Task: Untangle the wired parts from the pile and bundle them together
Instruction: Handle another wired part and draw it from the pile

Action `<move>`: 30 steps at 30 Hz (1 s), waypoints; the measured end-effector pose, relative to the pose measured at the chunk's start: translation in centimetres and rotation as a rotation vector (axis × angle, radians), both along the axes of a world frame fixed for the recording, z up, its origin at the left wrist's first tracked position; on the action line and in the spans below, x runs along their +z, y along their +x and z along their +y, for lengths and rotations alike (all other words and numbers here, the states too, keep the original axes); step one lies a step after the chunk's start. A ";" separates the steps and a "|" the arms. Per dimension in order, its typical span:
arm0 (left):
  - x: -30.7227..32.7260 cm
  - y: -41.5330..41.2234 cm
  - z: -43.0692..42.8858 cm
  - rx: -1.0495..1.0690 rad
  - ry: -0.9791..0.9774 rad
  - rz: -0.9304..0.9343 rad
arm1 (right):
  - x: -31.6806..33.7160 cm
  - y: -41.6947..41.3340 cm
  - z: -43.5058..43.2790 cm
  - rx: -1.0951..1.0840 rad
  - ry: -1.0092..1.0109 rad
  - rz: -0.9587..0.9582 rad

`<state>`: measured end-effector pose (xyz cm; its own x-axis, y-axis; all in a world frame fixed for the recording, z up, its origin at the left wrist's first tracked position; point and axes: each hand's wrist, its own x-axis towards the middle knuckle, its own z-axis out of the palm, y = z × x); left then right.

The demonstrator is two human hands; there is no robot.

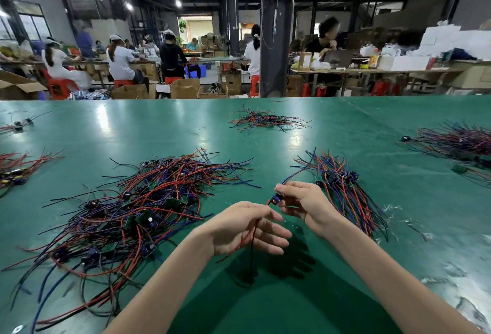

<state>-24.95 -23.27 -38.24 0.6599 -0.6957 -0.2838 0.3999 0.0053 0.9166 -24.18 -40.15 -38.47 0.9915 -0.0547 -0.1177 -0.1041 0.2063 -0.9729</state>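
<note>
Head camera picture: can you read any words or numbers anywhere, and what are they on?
No text can be read.
On the cardboard boxes: any print is blurred.
On the green circuit boards in the tangled pile: any markings are too small to read.

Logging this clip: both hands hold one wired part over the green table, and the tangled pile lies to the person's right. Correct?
No. The head view shows the tangled pile to the person's left; the neater bundle lies on the right. The left hand and right hand do hold one wired part over the green table.
</note>
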 end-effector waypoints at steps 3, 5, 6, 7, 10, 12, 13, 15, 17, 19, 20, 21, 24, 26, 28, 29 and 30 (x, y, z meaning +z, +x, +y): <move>-0.1 0.2 0.3 -0.089 -0.004 0.003 | 0.0 0.1 -0.1 0.008 0.031 0.019; 0.0 0.2 0.6 -0.187 0.000 0.008 | 0.0 0.1 -0.1 0.020 0.025 0.030; 0.0 0.2 0.8 -0.251 0.008 0.009 | -0.1 0.1 -0.1 0.028 0.018 0.035; 0.1 0.1 1.0 -0.312 0.013 0.009 | -0.1 0.0 0.0 0.036 0.010 0.039; -0.1 0.1 1.4 -0.392 -0.001 0.002 | -0.3 0.0 0.1 0.051 -0.010 0.048; -0.3 0.1 1.1 -0.310 0.006 0.001 | -0.3 0.0 0.1 0.061 -0.033 0.061; -0.4 0.2 0.9 -0.228 0.022 -0.007 | -0.4 -0.1 0.0 0.075 -0.045 0.075; -0.5 0.5 0.5 -0.048 0.056 -0.043 | -0.4 -0.2 0.0 0.131 -0.066 0.106; -0.6 0.9 0.4 0.090 0.066 -0.070 | -0.5 -0.3 0.0 0.186 -0.086 0.128; -0.8 1.1 0.3 0.185 0.040 -0.068 | -0.6 -0.3 0.2 0.207 -0.104 0.137; -0.9 1.1 0.3 0.218 0.028 -0.064 | -0.6 -0.4 0.3 0.211 -0.111 0.138; -1.0 1.1 0.3 0.242 0.023 -0.060 | -0.6 -0.4 0.3 0.214 -0.117 0.138; -1.4 0.9 -0.1 0.280 0.025 -0.062 | -0.8 -0.3 0.4 0.212 -0.127 0.139; -1.6 0.9 -0.2 0.291 0.029 -0.056 | -1.0 -0.3 0.4 0.211 -0.123 0.140; -1.6 0.8 -0.3 0.301 0.030 -0.043 | -1.1 -0.3 0.4 0.211 -0.114 0.134; -1.5 0.8 -0.3 0.302 0.026 -0.034 | -1.2 -0.3 0.4 0.208 -0.107 0.132; -1.4 0.7 -0.3 0.296 0.017 -0.026 | -1.2 -0.2 0.5 0.202 -0.098 0.133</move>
